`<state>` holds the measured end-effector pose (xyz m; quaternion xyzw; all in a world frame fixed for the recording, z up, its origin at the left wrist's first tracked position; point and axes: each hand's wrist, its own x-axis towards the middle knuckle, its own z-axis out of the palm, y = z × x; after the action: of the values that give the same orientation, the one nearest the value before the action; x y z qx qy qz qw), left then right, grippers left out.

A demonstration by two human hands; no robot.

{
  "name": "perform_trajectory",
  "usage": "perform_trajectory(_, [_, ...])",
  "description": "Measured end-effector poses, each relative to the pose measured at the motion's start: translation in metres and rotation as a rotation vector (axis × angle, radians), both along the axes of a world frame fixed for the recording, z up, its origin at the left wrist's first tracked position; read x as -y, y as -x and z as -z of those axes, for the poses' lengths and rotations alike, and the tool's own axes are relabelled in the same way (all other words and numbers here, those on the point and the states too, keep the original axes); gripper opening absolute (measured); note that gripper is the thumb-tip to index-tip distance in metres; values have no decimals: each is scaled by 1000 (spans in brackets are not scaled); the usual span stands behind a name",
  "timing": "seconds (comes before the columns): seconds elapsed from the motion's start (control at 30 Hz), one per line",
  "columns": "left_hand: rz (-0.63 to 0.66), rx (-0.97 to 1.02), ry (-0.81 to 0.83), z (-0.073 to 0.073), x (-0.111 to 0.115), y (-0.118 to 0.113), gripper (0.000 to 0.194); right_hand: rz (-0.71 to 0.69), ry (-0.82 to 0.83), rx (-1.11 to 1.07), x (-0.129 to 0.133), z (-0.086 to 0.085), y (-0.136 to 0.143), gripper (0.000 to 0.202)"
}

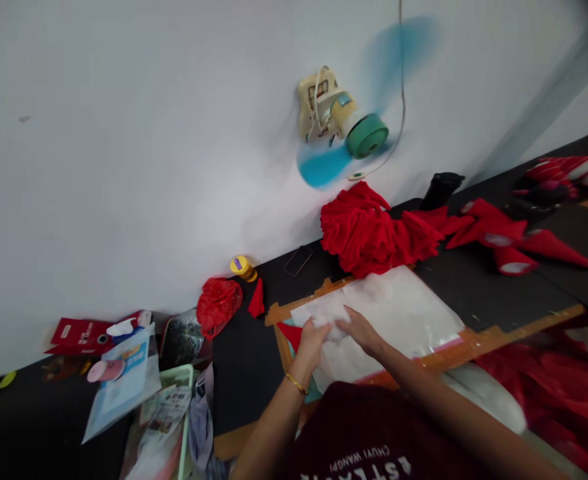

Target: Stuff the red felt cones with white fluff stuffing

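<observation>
My left hand (313, 343) is closed over the white work sheet, at the end of a small pointed red cloth piece (291, 333) that sticks out to its left. Just beyond my fingertips lies a tuft of fluffy white stuffing (328, 311), reaching from one hand to the other. My right hand (363, 331) has its fingers bent into this stuffing from the right side. The fingertips of both hands are partly hidden in the white. Under them is a white sheet (399, 303) taped to the black table.
A heap of red cloth pieces (369, 230) lies behind the sheet, with stuffed red cones (514, 240) farther right. A phone (298, 261), a yellow-lidded jar (244, 268) and a red plastic bag (219, 307) sit to the left. A wall fan (367, 135) spins above.
</observation>
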<state>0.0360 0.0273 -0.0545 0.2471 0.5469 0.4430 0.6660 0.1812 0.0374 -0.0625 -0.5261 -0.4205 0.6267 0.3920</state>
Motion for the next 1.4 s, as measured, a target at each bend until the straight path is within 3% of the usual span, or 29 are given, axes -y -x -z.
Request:
perform_trajectory(0.27, [-21,-91,33,5,-3,24,48,-6,84,24,2,11,-9,29])
perform_trajectory(0.4, [92,-50,-4,-4,1,20,62,-140,12,136,-1,13,-2,24])
perform_trajectory(0.5, [131,-146,-42,-6,0,14,51,-289,-77,233,-2,16,0,16])
perform_trajectory(0.57, [104,-242,-50,-3,-3,13,43,-307,-105,229,-1,15,-1,19])
perform_trajectory(0.73, [30,-230,-68,7,-5,19,39,-141,-95,58,4,10,-12,53])
perform_trajectory(0.93, [1,-158,-76,13,-2,26,45,3,15,50,-2,23,-18,16])
perform_trajectory(1.03, [-9,-151,-73,14,0,30,50,145,57,75,-5,28,-23,18])
perform_trajectory(1.1, [0,-143,-61,13,2,32,50,162,62,68,-3,24,-26,23])
perform_trajectory(1.3, [23,-41,-37,8,6,21,50,-191,-148,90,8,3,-19,59])
perform_trajectory(1.4, [4,-50,-31,8,4,19,50,-178,-216,279,7,8,-16,41])
